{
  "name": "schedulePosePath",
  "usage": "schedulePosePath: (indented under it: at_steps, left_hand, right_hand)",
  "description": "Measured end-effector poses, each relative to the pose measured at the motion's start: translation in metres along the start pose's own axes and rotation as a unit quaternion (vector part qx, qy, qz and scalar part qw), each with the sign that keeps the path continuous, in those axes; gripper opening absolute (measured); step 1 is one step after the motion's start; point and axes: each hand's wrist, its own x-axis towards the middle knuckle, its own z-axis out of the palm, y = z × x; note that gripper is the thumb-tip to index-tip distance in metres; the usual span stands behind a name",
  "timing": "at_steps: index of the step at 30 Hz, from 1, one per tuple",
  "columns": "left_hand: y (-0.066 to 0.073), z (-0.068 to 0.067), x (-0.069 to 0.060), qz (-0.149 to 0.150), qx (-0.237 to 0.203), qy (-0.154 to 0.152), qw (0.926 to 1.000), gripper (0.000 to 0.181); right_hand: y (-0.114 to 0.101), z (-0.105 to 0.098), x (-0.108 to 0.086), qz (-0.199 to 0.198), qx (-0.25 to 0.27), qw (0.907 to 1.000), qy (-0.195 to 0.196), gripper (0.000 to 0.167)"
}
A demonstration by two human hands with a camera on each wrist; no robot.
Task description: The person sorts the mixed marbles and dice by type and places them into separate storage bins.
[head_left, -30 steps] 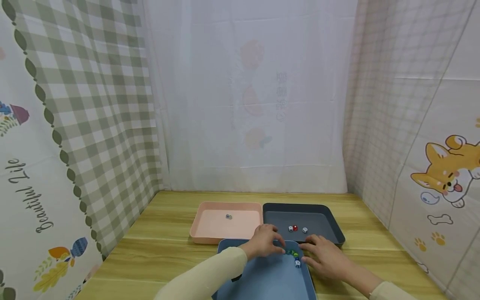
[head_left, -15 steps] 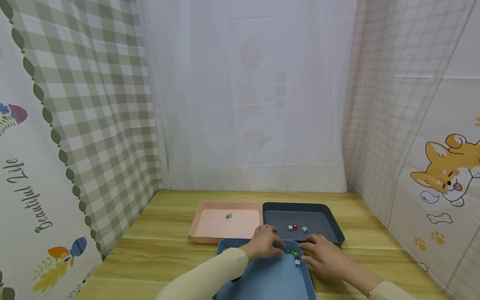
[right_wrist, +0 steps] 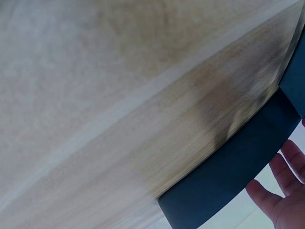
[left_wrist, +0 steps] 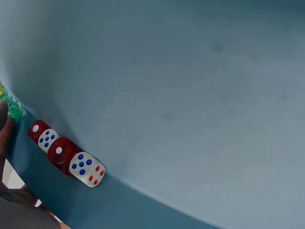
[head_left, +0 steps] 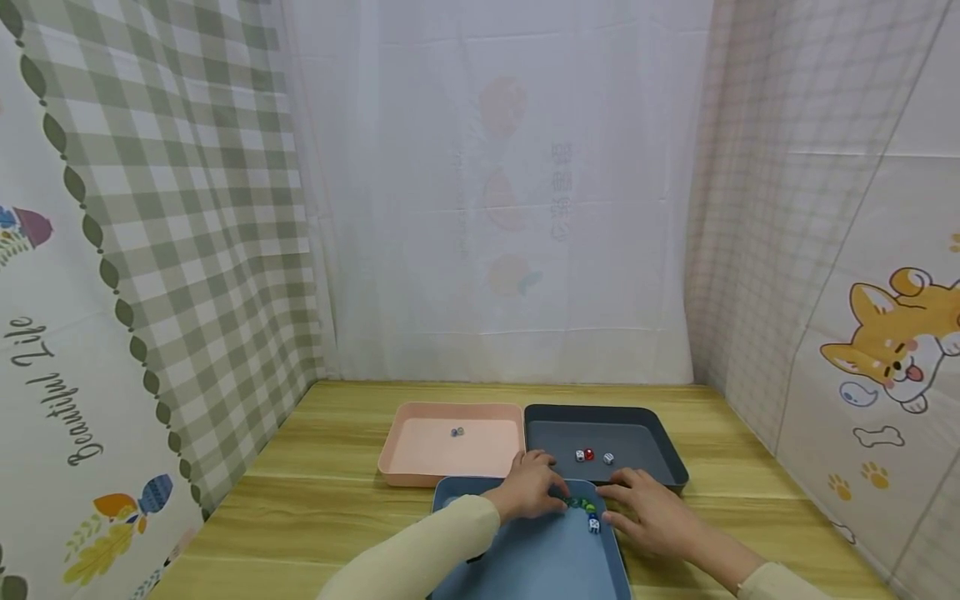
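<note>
A blue tray (head_left: 547, 554) lies at the front of the table. Inside its far right corner several small green pieces (head_left: 582, 504), apparently dice, sit beside a white-faced die (head_left: 594, 526). My left hand (head_left: 527, 486) reaches over the far rim, thumb and index finger apart at the left end of the green pieces; contact is unclear. My right hand (head_left: 645, 510) is at the tray's right wall, fingers extended toward the corner. In the left wrist view, red dice (left_wrist: 62, 155) and white dice (left_wrist: 87, 168) line the tray's edge. Dark fingertips show at the left.
Behind, a pink tray (head_left: 420, 458) holds two tiny pieces (head_left: 457, 432). A dark grey tray (head_left: 645, 433) beside it holds a red die (head_left: 588, 454) and white dice (head_left: 608, 458). Cloth curtains (head_left: 510, 350) surround the wooden table (head_left: 300, 500) at back and sides.
Both hands stay nearly in place, and the dice and trays show no clear movement. The head view drifts very slightly.
</note>
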Motion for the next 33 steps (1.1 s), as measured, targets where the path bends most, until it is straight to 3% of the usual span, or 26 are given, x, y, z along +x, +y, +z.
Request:
schedulePosePath:
  at_steps: [14,23,33]
  left_hand:
    - [-0.001,0.000,0.000,-0.002,0.012,-0.003,0.9999,0.007]
    - [-0.008,-0.008,0.001,0.002,-0.036,0.007,0.9993,0.007]
    - [-0.025,-0.028,0.003,-0.030,-0.094,0.038,0.9945,0.009]
  right_hand:
    - [0.000,-0.001,0.002,0.002,-0.004,1.0000,0.001,0.043]
    - [-0.003,-0.003,0.003,0.004,-0.009,0.9999,-0.003,0.041]
    - [-0.004,-0.004,0.003,0.008,-0.007,0.9999,-0.010,0.041]
